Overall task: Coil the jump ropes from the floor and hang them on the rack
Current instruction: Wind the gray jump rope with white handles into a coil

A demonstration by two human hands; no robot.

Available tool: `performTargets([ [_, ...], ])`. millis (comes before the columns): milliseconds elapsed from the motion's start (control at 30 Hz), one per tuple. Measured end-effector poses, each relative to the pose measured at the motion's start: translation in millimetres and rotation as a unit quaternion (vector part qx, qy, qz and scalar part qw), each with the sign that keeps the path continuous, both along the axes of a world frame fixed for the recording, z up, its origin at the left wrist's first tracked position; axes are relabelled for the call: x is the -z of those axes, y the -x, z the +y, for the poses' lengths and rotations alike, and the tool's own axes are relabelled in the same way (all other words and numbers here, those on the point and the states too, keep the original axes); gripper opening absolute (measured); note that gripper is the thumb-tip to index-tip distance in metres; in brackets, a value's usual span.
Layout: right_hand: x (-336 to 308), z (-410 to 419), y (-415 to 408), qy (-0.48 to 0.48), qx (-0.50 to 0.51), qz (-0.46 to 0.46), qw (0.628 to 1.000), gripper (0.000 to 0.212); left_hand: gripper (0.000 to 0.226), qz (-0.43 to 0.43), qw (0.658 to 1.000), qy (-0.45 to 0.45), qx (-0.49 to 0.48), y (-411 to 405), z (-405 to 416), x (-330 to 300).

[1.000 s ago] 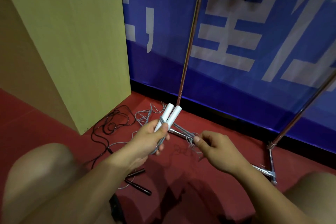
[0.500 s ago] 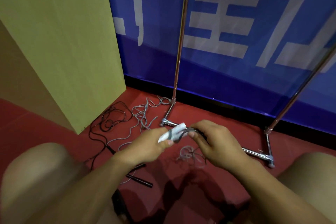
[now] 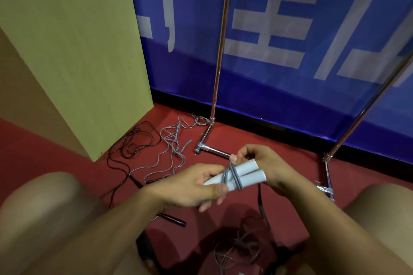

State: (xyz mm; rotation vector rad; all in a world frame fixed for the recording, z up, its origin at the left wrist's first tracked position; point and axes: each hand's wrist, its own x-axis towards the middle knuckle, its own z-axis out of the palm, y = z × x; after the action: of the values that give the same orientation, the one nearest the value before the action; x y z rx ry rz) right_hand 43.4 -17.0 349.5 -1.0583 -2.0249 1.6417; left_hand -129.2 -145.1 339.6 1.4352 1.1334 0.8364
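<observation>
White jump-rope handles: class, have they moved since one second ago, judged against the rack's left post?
Yes. The white handles then pointed up at the left post; now they lie sideways, right of its foot.

Counts: two white cylindrical rope handles side by side at centre, two turns of grey cord round them. Two bare hands on the bundle. One loose grey rope on floor at 10 o'clock, one black rope left of it. Two chrome rack uprights at 12 and 3.

grey cord now wrapped twice around white handles.
</observation>
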Motion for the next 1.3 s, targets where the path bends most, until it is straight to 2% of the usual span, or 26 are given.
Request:
performTargets([
  [67, 0, -4, 3, -0.017, 0.004, -0.02, 1.0, 0.029, 0.045, -0.05, 0.998, -0.007, -0.044, 1, 2, 0],
  [100, 2, -6, 4, -0.013, 0.006, -0.024, 1.0, 0.027, 0.047, -0.074, 0.995, -0.008, -0.07, 1, 3, 0],
  [167, 4, -9, 6, 0.044, -0.001, -0.012, 0.999, 0.02, 0.044, -0.116, 0.985, -0.009, -0.131, 1, 6, -1],
  [233, 6, -12, 7, 0.084, -0.033, -0.021, 0.996, 0.026, 0.043, -0.138, 0.971, -0.017, -0.193, 3, 10, 0],
  [300, 7, -11, 8, 0.105, -0.05, -0.027, 0.993, 0.03, 0.04, -0.123, 0.958, -0.028, -0.259, 5, 14, -1],
  [367, 8, -9, 8, 0.136, -0.039, -0.003, 0.99, 0.03, 0.027, -0.095, 0.943, -0.035, -0.316, 9, 17, -1],
  [467, 9, -8, 8, 0.147, -0.002, 0.023, 0.989, 0.019, 0.023, -0.078, 0.918, -0.032, -0.387, 17, 20, 0],
  [533, 10, -7, 6, 0.084, 0.014, 0.009, 0.996, 0.01, 0.03, -0.058, 0.911, -0.028, -0.407, 21, 20, 2],
  [600, 11, -4, 4, -0.02, -0.002, -0.021, 1.0, 0.005, 0.031, -0.046, 0.91, -0.027, -0.41, 20, 20, 3],
  [700, 10, 1, -1, -0.175, -0.036, -0.078, 0.981, 0.008, 0.023, -0.04, 0.902, -0.028, -0.43, 22, 21, 3],
  [767, 4, 1, -3, -0.199, -0.051, -0.078, 0.976, 0.011, 0.019, -0.025, 0.896, -0.023, -0.443, 27, 23, 5],
  [833, -2, -1, -5, -0.161, -0.08, -0.044, 0.983, 0.014, 0.018, 0.021, 0.895, -0.024, -0.445, 31, 25, 9],
  [900, -7, -7, -5, -0.141, -0.111, -0.031, 0.983, 0.017, 0.018, 0.102, 0.897, -0.03, -0.43, 33, 26, 15],
  [1033, -6, -13, -6, -0.193, -0.098, -0.048, 0.975, 0.017, 0.016, 0.262, 0.907, 0.004, -0.329, 32, 24, 24],
  [1167, -2, -8, -7, -0.278, -0.001, -0.049, 0.959, 0.015, 0.011, 0.302, 0.925, 0.037, -0.23, 24, 19, 24],
  [1300, 0, -7, -7, -0.313, 0.023, -0.047, 0.948, 0.013, 0.015, 0.284, 0.951, 0.038, -0.119, 11, 11, 17],
])
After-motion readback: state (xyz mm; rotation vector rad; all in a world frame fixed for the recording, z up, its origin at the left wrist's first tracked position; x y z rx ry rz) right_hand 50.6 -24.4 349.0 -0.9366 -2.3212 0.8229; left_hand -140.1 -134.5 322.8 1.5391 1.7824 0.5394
